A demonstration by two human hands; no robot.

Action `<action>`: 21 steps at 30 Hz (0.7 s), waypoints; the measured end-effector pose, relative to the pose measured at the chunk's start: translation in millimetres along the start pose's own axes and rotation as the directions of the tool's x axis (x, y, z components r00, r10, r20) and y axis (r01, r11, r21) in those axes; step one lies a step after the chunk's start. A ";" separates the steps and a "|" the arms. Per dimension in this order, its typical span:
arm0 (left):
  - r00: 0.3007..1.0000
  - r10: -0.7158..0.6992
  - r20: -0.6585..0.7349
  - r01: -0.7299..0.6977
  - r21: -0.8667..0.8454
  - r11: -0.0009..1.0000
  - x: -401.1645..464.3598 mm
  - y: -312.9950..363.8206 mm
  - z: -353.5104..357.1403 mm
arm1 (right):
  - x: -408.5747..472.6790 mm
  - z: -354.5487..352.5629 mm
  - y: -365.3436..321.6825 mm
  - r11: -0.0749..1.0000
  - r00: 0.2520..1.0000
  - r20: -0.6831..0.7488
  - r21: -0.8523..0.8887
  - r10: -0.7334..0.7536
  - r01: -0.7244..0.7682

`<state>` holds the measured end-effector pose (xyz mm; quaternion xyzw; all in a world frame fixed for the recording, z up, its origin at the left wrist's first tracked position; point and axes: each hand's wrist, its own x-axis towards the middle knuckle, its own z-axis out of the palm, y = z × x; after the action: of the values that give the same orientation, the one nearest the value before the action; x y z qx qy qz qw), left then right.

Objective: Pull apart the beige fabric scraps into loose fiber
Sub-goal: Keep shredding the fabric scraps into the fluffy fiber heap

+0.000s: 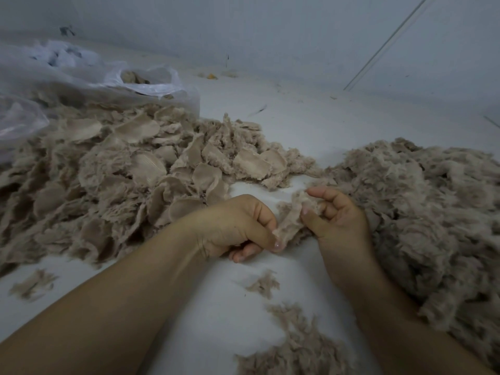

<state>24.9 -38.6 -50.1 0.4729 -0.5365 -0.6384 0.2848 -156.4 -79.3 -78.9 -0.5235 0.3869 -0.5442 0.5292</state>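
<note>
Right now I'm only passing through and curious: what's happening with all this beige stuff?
A person is pulling a beige fabric scrap apart. The left hand pinches its near end; the right hand holds the other side. A heap of whole scraps lies to the left beside a plastic bag, and a pile of loose fiber sits to the right.

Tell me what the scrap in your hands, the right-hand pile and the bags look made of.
Scrap: beige woven cloth, matte, edges fraying, probably cotton-like. Right-hand pile: the same stuff as loose fluffy fiber. Bags: thin translucent plastic, glossy and crinkled.
</note>
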 end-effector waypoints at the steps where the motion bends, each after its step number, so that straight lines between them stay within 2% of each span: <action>1: 0.999 -0.008 0.033 0.008 0.014 1.000 -1.3 0.4 0.1 | 0.4 0.1 0.0 1.000 1.000 -0.006 -0.014 -0.002 0.002; 5: 0.998 -0.018 0.058 0.016 0.037 0.999 -4.6 3.3 2.4 | 2.4 -1.1 0.2 1.000 0.999 -0.043 0.002 0.011 -0.011; 10: 0.987 0.017 -0.160 0.007 0.144 0.990 5.6 3.5 13.6 | 0.5 -0.9 0.0 0.999 0.999 -0.039 0.027 0.029 -0.028; 12: 0.974 0.032 -0.224 -0.002 0.132 0.991 8.3 1.2 19.1 | 0.1 -0.6 -1.0 0.999 0.999 -0.031 0.042 0.034 -0.033; 16: 0.972 0.035 -0.234 -0.005 0.126 0.992 8.2 -2.6 18.1 | -0.4 0.7 -3.0 0.996 0.999 -0.009 0.076 0.052 -0.051; 21: 0.970 0.047 -0.237 -0.029 0.079 0.996 5.5 0.1 19.6 | -4.6 4.3 -6.8 0.999 0.996 0.070 -0.012 0.049 -0.048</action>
<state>4.9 -35.2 -52.1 0.5460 -0.5310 -0.5508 0.3415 -153.9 -73.3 -72.4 -0.5355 0.3835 -0.5104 0.5529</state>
